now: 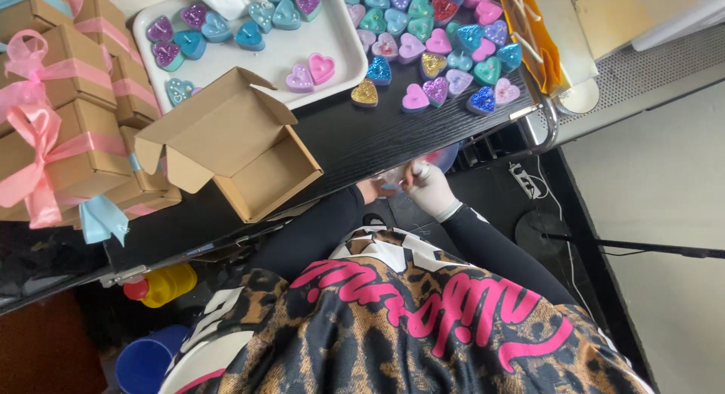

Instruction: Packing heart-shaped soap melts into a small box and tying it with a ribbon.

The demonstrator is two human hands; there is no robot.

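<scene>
White glove covers the right hand [432, 188], pinching a small pale object [393, 184] just below the black table's edge [362, 141]; the left hand [370, 190] meets it, mostly hidden, grip unclear. Above sit an open cardboard box [242, 148], heart-shaped candles [434, 43], a white tray [302, 50] and ribboned boxes [68, 114].

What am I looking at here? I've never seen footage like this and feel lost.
A camera on a person's head looks down over their chest. On the black table lie glittery heart-shaped candles, a white tray holding more, an open brown cardboard box and closed boxes tied with pink ribbon. Just below the table edge, the right hand, in a white glove, and the left hand meet around something small; what it is cannot be told.
</scene>
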